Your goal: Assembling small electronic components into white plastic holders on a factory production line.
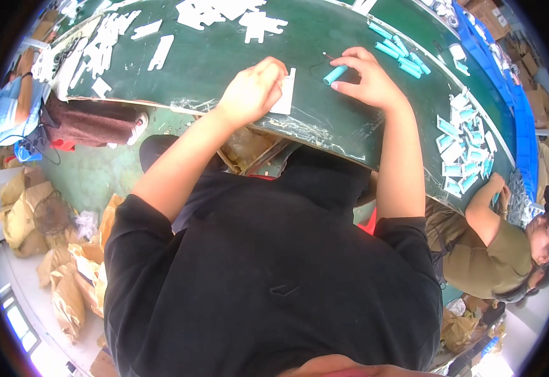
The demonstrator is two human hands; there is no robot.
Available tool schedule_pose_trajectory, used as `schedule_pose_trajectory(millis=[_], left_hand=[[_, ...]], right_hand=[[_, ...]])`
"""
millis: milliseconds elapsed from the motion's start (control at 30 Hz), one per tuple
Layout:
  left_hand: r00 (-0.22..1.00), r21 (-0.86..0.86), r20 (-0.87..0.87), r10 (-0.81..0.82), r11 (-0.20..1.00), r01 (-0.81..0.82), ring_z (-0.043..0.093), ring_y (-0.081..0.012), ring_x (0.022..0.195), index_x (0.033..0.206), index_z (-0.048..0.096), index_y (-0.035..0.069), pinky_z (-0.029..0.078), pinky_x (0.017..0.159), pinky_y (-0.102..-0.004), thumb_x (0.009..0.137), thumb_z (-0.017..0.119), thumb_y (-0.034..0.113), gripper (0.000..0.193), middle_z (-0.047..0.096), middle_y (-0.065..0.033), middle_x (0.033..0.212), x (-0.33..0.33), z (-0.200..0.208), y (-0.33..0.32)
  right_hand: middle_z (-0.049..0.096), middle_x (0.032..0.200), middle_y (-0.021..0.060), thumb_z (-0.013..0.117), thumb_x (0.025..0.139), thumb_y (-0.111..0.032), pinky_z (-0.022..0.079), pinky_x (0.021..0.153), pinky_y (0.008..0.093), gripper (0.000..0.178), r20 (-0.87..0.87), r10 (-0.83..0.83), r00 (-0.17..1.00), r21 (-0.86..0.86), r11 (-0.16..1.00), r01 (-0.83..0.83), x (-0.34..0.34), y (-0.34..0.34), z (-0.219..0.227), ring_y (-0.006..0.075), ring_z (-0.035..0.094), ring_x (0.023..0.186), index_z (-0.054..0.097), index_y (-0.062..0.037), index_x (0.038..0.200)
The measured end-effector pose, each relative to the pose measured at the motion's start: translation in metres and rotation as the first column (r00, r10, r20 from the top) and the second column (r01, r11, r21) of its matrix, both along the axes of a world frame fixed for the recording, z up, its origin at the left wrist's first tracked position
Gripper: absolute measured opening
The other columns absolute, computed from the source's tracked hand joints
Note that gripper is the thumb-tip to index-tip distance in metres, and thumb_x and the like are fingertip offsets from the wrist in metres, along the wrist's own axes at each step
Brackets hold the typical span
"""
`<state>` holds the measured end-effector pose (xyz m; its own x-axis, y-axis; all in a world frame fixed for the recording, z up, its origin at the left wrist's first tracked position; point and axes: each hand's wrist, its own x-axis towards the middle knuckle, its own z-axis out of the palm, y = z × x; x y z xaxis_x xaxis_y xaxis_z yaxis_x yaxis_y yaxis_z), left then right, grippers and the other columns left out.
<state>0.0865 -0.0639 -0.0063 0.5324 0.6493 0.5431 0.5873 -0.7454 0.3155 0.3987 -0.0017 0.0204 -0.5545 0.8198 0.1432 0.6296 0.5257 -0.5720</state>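
My left hand point(254, 91) is closed on the edge of a flat white plastic piece point(284, 99), which stands near the front edge of the green table. A narrow prong rises from its top corner. To the right, my right hand point(370, 80) pinches a teal cylinder point(335, 75) between thumb and fingers, a little apart from the white piece. A thin dark wire with a reddish part point(328, 56) shows beside the cylinder's upper end. The fingertips of my left hand are partly hidden behind its knuckles.
Loose teal cylinders point(388, 49) lie beyond my right hand. White plastic pieces point(262, 26) are spread along the far side and left. At the right, white pieces with teal cylinders point(466, 151) form a pile beside a co-worker point(501, 251). Blue bins point(523, 125) line the far right.
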Motion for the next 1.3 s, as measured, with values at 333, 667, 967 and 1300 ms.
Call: schedule_pose_trajectory(millis=[333, 667, 967, 1300], left_hand=[[0.939, 0.071, 0.345, -0.003, 0.997, -0.023, 0.063, -0.0215, 0.074, 0.108, 0.052, 0.003, 0.055, 0.068, -0.0352, 0.101, 0.062, 0.000, 0.012, 0.066, -0.0159, 0.120, -0.004, -0.005, -0.001], [0.649, -0.337, 0.718, 0.251, 0.941, 0.009, 0.067, -0.0117, 0.075, 0.113, 0.048, 0.002, 0.056, 0.065, -0.0272, 0.111, 0.046, 0.002, 0.002, 0.068, -0.0161, 0.129, -0.009, -0.013, 0.007], [0.539, -0.371, 0.801, 0.260, 0.923, 0.105, 0.067, -0.0103, 0.072, 0.113, 0.050, 0.003, 0.054, 0.060, -0.0268, 0.113, 0.048, 0.005, 0.003, 0.072, -0.0121, 0.115, -0.016, -0.017, 0.010], [0.531, -0.451, 0.786, 0.317, 0.881, 0.142, 0.062, -0.0074, 0.073, 0.113, 0.058, 0.004, 0.053, 0.066, -0.0260, 0.111, 0.056, 0.006, 0.003, 0.067, -0.0024, 0.096, -0.017, -0.019, 0.012]], right_hand=[[0.067, 0.116, 0.0080, 0.090, 0.085, -0.029, 0.057, 0.090, 0.0353, 0.047, -0.025, -0.110, 0.994, 0.003, 0.994, 0.110, -0.006, 0.004, 0.003, 0.0215, 0.068, 0.098, 0.079, -0.0116, 0.126], [0.071, 0.133, 0.0079, 0.087, 0.089, -0.024, 0.060, 0.081, 0.0320, 0.040, 0.030, -0.240, 0.970, -0.098, 0.965, 0.242, -0.008, -0.005, 0.013, 0.0168, 0.072, 0.085, 0.080, -0.0083, 0.125], [0.072, 0.137, 0.0105, 0.088, 0.084, -0.009, 0.054, 0.107, 0.0395, 0.038, -0.274, -0.065, 0.960, 0.038, 0.996, 0.078, -0.068, -0.068, 0.017, 0.0273, 0.069, 0.126, 0.082, -0.0115, 0.122], [0.072, 0.139, 0.0097, 0.090, 0.079, -0.010, 0.054, 0.107, 0.0429, 0.039, -0.293, -0.015, 0.956, 0.139, 0.989, 0.058, -0.094, -0.089, -0.015, 0.0308, 0.066, 0.123, 0.083, -0.0120, 0.118]])
